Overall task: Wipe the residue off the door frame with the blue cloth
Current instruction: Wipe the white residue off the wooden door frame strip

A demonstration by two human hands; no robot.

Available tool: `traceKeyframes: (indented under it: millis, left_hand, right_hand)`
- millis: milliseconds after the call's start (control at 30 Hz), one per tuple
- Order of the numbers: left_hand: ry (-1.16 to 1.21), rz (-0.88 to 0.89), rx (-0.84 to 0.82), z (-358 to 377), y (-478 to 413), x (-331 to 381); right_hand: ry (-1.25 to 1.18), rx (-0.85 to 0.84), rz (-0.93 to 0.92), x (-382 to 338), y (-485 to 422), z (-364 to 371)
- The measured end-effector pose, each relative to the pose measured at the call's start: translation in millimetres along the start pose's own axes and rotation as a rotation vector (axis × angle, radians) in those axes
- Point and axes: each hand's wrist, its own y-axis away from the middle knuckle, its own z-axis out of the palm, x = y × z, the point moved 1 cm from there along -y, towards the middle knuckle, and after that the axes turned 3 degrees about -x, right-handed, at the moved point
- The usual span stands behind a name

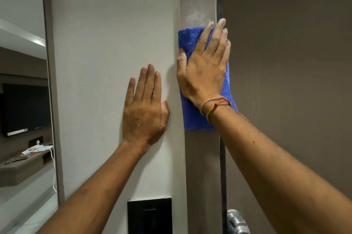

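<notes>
Pale wall (pixel 114 43) beside a brown door frame (pixel 200 167), mid-wipe.

Right hand (pixel 204 70) lies flat, fingers spread, pressing the folded blue cloth (pixel 192 117) against the frame; whitish residue (pixel 195 16) sits just above its fingertips. Left hand (pixel 145 108) rests open and empty on the wall beside it. Soft, light and limp, the cloth probably handles best pinned under a broad palm, or its fold may slip. No containers are visible.
</notes>
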Motion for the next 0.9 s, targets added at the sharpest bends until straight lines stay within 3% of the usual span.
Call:
traceKeyframes:
  millis: [300,667,900]
  left_hand:
    - [0.021,0.006,-0.004,-0.8,1.2,-1.3]
    - [0.037,-0.055,0.015,-11.5,-64.2,-5.1]
    - [0.021,-0.036,0.012,-9.4,-58.5,-3.5]
  right_hand:
    - [-0.014,-0.028,0.014,7.2,47.3,8.2]
    - [-0.001,0.006,-0.033,-12.3,-47.5,-6.5]
    - [-0.016,-0.015,0.006,-1.6,17.0,2.2]
